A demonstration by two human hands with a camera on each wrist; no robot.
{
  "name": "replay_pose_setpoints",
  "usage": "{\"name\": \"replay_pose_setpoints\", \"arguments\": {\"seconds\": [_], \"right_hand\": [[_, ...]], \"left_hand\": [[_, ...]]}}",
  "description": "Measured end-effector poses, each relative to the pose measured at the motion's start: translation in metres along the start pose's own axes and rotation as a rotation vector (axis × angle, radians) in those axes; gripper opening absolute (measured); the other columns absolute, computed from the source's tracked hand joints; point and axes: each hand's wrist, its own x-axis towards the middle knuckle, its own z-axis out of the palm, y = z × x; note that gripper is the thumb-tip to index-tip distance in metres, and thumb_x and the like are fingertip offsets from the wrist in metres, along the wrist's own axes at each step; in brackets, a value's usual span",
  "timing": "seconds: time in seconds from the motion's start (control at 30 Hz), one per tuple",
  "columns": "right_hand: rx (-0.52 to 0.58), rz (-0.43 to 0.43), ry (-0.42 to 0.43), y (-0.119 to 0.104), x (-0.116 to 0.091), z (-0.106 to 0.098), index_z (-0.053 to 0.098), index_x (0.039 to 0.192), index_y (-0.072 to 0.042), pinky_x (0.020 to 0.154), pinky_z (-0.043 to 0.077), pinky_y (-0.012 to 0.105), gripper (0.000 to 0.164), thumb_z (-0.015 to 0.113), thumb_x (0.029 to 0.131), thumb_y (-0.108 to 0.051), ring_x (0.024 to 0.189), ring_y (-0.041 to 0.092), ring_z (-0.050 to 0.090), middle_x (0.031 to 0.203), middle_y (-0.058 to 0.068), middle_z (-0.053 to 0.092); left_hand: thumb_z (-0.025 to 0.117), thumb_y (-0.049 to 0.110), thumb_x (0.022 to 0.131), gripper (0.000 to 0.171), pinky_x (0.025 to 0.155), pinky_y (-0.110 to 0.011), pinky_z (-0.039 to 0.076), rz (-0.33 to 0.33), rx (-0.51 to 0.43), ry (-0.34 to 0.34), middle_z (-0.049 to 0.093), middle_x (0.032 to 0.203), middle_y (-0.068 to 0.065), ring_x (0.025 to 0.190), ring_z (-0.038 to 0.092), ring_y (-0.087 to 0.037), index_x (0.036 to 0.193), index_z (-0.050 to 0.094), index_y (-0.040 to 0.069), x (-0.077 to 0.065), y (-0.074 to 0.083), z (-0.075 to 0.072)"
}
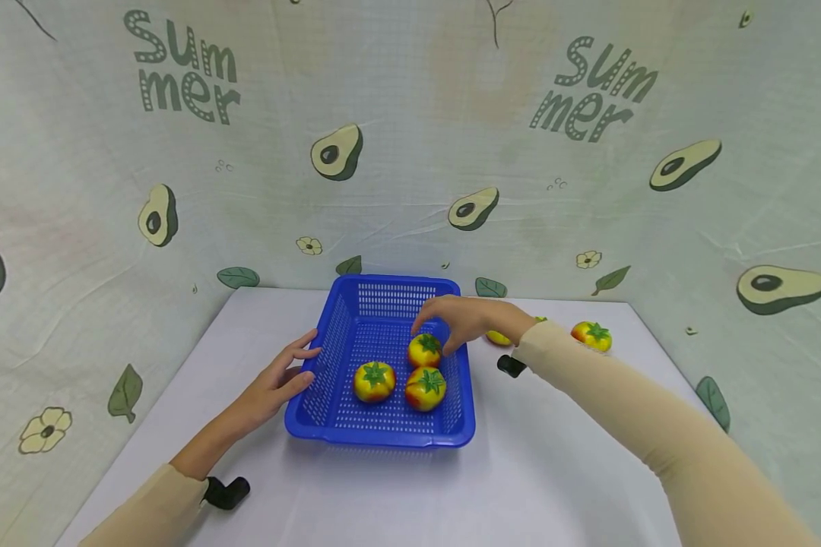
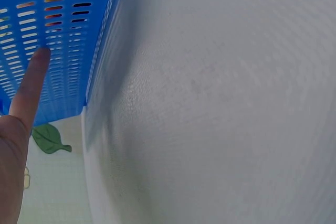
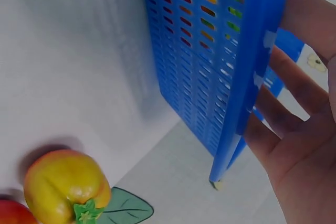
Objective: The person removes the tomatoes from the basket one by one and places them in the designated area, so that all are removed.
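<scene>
A blue plastic basket (image 1: pixel 383 436) with slotted walls stands on the white table. Inside lie three yellow-and-red, tomato-like fruits with green leafy tops: a left one (image 1: pixel 374 381), a front right one (image 1: pixel 425 389) and a rear right one (image 1: pixel 424 351). My left hand (image 1: pixel 274 389) touches the basket's left side, its fingers spread; the left wrist view shows one digit (image 2: pixel 32 85) laid against the slotted wall. Reaching over the right rim, my right hand (image 1: pixel 467 317) has loosely bent, spread fingers around the rear right fruit. Its fingertips are partly hidden behind the basket wall in the right wrist view.
Right of the basket, a similar fruit (image 1: pixel 591 335) lies near the table's back right edge. Another yellow fruit (image 1: pixel 498 338) is partly covered by the right wrist. A printed cloth (image 1: pixel 397 99) with avocados rises behind and beside the table.
</scene>
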Motion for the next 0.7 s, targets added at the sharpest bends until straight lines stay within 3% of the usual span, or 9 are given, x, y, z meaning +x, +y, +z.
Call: {"name": "replay_pose_setpoints", "arguments": {"seconds": [0.4, 0.7], "right_hand": [[-0.073, 0.027, -0.061, -0.003, 0.017, 0.011, 0.07, 0.137, -0.025, 0.125, 0.034, 0.058, 0.051, 0.088, 0.09, -0.02, 0.155, 0.034, 0.036, 0.158, 0.006, 0.054], [-0.081, -0.026, -0.052, -0.003, 0.023, 0.017, 0.071, 0.133, -0.023, 0.119, 0.044, 0.048, 0.046, 0.087, 0.09, -0.017, 0.138, 0.026, 0.052, 0.144, 0.003, 0.063]], "left_hand": [[0.055, 0.019, 0.111, 0.037, 0.11, -0.065, 0.047, -0.002, -0.014, -0.012, 0.017, 0.178, -0.01, 0.145, 0.046, -0.055, 0.147, 0.051, 0.013, -0.001, -0.001, -0.001], [0.054, 0.018, 0.111, 0.04, 0.111, -0.062, 0.047, 0.007, -0.014, -0.02, 0.017, 0.178, -0.009, 0.144, 0.048, -0.054, 0.15, 0.049, 0.012, 0.0, -0.001, -0.002]]}}
